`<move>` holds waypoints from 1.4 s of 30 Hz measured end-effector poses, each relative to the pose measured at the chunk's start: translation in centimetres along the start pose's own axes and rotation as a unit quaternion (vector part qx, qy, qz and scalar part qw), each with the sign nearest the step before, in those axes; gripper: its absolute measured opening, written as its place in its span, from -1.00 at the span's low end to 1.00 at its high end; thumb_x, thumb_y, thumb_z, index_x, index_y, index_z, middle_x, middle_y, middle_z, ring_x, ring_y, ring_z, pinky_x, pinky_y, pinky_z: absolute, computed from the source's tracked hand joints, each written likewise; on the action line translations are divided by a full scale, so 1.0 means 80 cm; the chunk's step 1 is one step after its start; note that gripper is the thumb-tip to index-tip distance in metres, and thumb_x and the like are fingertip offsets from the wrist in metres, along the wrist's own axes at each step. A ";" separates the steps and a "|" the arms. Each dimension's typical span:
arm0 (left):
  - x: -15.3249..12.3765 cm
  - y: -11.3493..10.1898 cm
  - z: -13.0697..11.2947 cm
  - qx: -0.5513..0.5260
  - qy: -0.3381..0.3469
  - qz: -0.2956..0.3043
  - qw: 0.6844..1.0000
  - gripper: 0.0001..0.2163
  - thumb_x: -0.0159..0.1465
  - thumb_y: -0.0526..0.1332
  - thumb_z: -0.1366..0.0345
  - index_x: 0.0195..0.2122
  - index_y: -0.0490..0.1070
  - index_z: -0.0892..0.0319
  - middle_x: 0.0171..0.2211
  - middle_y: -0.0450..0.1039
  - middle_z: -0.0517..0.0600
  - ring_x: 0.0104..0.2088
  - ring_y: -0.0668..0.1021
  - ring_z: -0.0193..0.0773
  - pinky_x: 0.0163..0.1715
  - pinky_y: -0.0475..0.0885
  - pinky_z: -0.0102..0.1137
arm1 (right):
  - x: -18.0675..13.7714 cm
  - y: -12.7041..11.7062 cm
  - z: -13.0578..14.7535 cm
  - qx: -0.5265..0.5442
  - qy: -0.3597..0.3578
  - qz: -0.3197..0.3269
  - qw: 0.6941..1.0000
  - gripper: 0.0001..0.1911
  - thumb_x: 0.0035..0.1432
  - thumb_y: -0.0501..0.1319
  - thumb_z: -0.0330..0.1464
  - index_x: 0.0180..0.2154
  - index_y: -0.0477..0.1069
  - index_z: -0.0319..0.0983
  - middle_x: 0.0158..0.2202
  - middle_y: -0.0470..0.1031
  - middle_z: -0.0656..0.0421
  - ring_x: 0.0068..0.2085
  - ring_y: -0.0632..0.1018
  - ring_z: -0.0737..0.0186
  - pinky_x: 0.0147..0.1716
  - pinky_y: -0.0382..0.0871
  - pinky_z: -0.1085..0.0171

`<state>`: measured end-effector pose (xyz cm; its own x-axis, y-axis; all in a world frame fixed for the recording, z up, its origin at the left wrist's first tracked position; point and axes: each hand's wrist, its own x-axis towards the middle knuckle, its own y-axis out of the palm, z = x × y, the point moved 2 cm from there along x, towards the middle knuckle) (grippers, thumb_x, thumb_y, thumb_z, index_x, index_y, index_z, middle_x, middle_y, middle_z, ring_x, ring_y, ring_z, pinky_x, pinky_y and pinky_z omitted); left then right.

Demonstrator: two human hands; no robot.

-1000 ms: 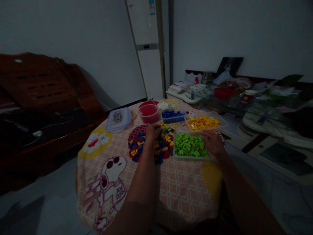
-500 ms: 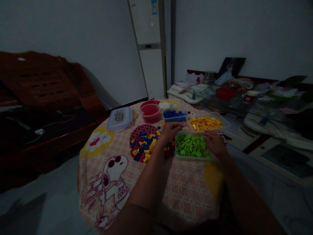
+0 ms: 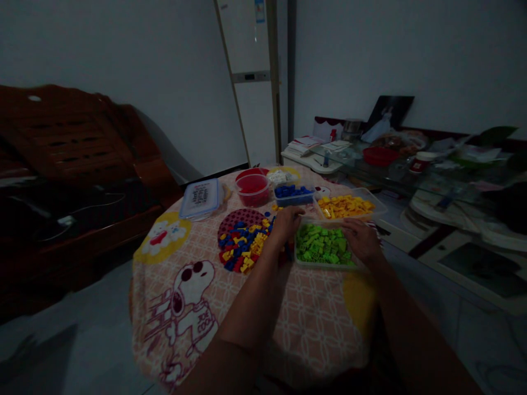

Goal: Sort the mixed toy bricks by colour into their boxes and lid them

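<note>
A heap of mixed red, blue and yellow bricks (image 3: 242,247) lies in the middle of the round table (image 3: 317,318). My left hand (image 3: 286,219) hovers at the heap's right edge, fingers curled down onto the bricks; what they pinch is hidden. Right beside it stands a clear tray of green bricks (image 3: 323,245). My right hand (image 3: 360,238) lies on that tray's right side, fingers bent over its rim. Behind are a tray of yellow bricks (image 3: 345,206), a box of blue bricks (image 3: 293,193), a tub of red bricks (image 3: 252,189) and some white bricks (image 3: 280,176).
The table wears a cartoon-dog cloth (image 3: 185,296). A lidded clear box (image 3: 201,198) sits at its far left. A dark wooden sofa (image 3: 69,159) stands to the left, a cluttered glass table (image 3: 411,164) to the right, and a tall white appliance (image 3: 251,77) behind.
My left hand went from the heap's middle rightward toward the blue box, then drew back a little to the heap's right edge. My right hand stayed on the green tray.
</note>
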<state>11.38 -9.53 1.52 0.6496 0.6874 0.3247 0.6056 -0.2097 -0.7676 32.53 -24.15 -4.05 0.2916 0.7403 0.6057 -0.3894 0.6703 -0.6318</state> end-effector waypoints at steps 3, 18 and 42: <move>-0.004 -0.010 0.033 0.087 -0.090 -0.020 0.992 -0.70 0.26 0.14 0.45 -0.05 0.58 0.21 -0.02 0.58 0.14 0.00 0.57 -0.12 0.10 0.39 -0.29 | -0.001 0.001 -0.001 0.001 -0.003 0.001 1.000 -0.71 0.20 0.13 -0.29 -0.22 0.62 -0.18 -0.08 0.62 -0.05 -0.03 0.58 -0.06 0.07 0.43 -0.08; -0.015 -0.004 0.068 0.150 -0.248 -0.031 0.957 -0.75 0.26 0.16 0.34 -0.11 0.59 0.13 -0.08 0.61 0.11 -0.03 0.59 -0.09 -0.09 0.42 -0.35 | -0.001 -0.002 0.005 -0.008 0.000 0.005 1.000 -0.69 0.23 0.10 -0.28 -0.23 0.62 -0.19 -0.07 0.61 -0.07 -0.03 0.59 -0.06 0.05 0.43 -0.08; -0.007 -0.035 0.058 0.000 -0.125 -0.067 0.990 -0.78 0.26 0.15 0.33 -0.26 0.61 0.24 -0.30 0.63 0.03 -0.28 0.59 -0.26 -0.23 0.40 -0.44 | 0.000 0.000 0.003 0.002 0.003 0.002 1.000 -0.70 0.21 0.12 -0.26 -0.25 0.62 -0.19 -0.09 0.62 -0.05 -0.02 0.58 -0.04 0.07 0.43 -0.08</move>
<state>7.17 -6.06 0.92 0.4295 0.8597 0.2764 0.6791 -0.1057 -0.7264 32.30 -24.14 -3.93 0.2961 0.7427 0.6007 -0.3935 0.6678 -0.6318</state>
